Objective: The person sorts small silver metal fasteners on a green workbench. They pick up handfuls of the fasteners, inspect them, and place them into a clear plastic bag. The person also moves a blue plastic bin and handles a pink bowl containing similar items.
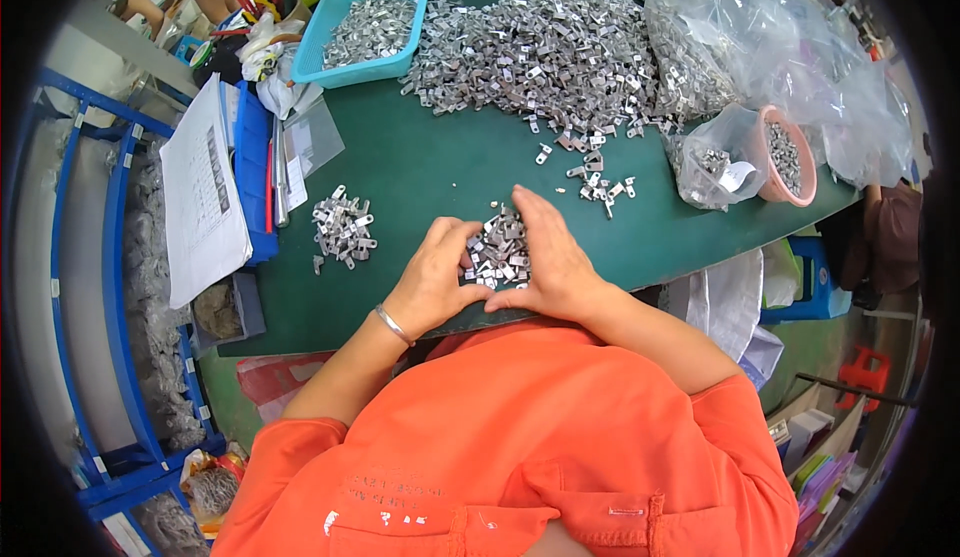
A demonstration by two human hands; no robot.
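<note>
Left hand (432, 279) and right hand (556, 265) are cupping, palms curved inward and thumbs nearly touching at the near edge, around a small heap of metal clips (498, 250) on the green bench (420, 172), enclosing rather than pinching it, so pieces are likely escaping through the open far side or sliding off the near bench edge just beside the wrists. Ranging downward in size: the broad mound of clips (545, 47) is lying loose, grey, stamped and flat with sharp-looking corners, then clear crinkled plastic bags (770, 57), a turquoise plastic basket (365, 22), a pink bowl (795, 162) and a small separate pile (342, 227).
</note>
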